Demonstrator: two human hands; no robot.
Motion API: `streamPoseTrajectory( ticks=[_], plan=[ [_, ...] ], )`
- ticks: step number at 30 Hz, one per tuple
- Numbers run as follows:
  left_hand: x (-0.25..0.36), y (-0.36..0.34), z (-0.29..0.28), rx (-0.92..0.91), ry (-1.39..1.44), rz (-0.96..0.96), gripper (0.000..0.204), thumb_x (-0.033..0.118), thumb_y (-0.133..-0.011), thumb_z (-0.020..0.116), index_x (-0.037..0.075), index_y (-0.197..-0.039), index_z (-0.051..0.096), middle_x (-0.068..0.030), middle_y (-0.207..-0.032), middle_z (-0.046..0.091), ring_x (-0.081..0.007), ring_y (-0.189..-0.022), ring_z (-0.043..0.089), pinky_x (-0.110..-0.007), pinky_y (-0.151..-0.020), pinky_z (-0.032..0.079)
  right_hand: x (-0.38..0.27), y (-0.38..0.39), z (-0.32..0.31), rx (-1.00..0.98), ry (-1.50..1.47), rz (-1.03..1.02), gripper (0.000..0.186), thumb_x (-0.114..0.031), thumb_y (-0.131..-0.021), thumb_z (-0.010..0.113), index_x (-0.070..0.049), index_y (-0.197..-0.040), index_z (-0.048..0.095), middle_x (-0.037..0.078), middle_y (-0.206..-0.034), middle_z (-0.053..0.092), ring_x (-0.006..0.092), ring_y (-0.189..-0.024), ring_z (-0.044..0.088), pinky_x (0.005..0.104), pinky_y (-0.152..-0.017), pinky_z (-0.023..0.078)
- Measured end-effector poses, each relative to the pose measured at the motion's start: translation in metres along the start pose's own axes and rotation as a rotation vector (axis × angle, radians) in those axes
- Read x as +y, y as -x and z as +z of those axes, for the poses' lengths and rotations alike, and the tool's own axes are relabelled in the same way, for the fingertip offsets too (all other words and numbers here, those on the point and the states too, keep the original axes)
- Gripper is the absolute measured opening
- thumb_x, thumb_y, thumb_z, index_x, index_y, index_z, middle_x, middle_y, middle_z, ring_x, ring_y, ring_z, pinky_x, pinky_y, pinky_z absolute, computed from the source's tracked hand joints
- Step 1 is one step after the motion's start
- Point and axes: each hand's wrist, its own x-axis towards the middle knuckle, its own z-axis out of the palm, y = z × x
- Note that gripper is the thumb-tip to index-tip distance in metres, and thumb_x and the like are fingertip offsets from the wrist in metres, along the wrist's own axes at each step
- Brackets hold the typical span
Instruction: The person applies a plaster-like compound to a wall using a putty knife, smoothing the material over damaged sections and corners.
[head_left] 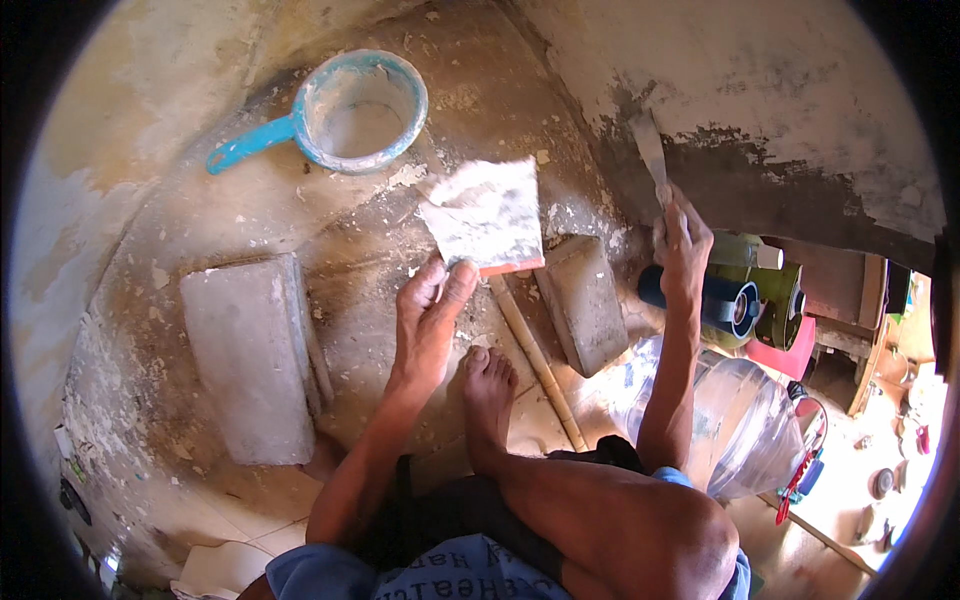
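My left hand (433, 315) grips a squarish board (483, 210) smeared with white paste, with a red-orange lower edge, held out over the ground. My right hand (683, 245) is closed on a putty knife (650, 150), its blade pointing up at the mottled wall (770, 100) on the right, close to a dark patch; whether it touches the wall I cannot tell. A turquoise pot (250, 145) with a long handle and white residue inside sits beyond the board, to the left.
Concrete blocks (240, 360) (580, 305) flank my bare foot (490, 400), with a bamboo pole (535, 360) beside it. At right are dark blue (680, 290) and olive containers (775, 315), a large clear plastic jug (740, 430) and scattered items. A curved wall (110, 130) rises at left.
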Motion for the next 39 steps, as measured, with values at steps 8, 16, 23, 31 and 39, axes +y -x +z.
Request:
streamPoseTrajectory(
  ticks=[8,16,23,31,39],
  plan=[
    [-0.008,0.001,-0.003,-0.014,-0.002,0.012,0.026,0.015,-0.098,0.055,0.000,-0.120,0.057,-0.0026,-0.112,0.060,-0.0087,-0.103,0.052,-0.028,-0.095,0.040,-0.013,0.006,0.004,-0.006,-0.027,0.140,0.039,-0.025,-0.094,0.059,-0.002,-0.124,0.063,-0.002,-0.072,0.054,0.0052,-0.065,0.044,0.0220,-0.053,0.035],
    [-0.002,0.006,-0.001,-0.011,-0.042,0.035,0.030,0.017,-0.098,0.056,-0.003,-0.120,0.056,-0.0013,-0.110,0.059,-0.0087,-0.101,0.051,-0.027,-0.093,0.038,-0.023,-0.015,0.033,-0.008,0.087,-0.100,0.040,-0.025,-0.095,0.056,0.003,-0.123,0.061,0.001,-0.080,0.059,0.0064,-0.067,0.046,0.0229,-0.057,0.039],
    [-0.006,0.003,-0.001,-0.012,-0.024,-0.004,0.032,0.017,-0.098,0.054,-0.003,-0.123,0.055,-0.0035,-0.116,0.059,-0.0090,-0.106,0.050,-0.027,-0.096,0.038,0.004,-0.007,0.017,-0.027,0.009,-0.030,0.034,-0.020,-0.096,0.056,-0.002,-0.124,0.062,0.002,-0.086,0.060,0.0037,-0.061,0.043,0.0181,-0.050,0.033],
    [0.005,-0.007,-0.009,0.035,-0.057,0.079,0.028,0.016,-0.098,0.054,-0.002,-0.120,0.056,-0.0055,-0.113,0.060,-0.0116,-0.103,0.054,-0.031,-0.094,0.042,-0.018,0.023,0.011,-0.062,-0.077,0.075,0.040,-0.026,-0.098,0.053,0.002,-0.125,0.060,-0.003,-0.075,0.053,0.0034,-0.060,0.040,0.0189,-0.049,0.029],
    [0.007,-0.009,-0.022,0.119,0.011,0.122,0.021,0.013,-0.097,0.055,0.001,-0.113,0.059,-0.0047,-0.107,0.061,-0.0128,-0.096,0.056,-0.033,-0.090,0.044,-0.006,0.027,-0.008,-0.287,-0.157,0.157,0.034,-0.026,-0.097,0.056,0.004,-0.112,0.064,-0.001,-0.074,0.056,0.0048,-0.064,0.046,0.0211,-0.056,0.036]
  ],
)
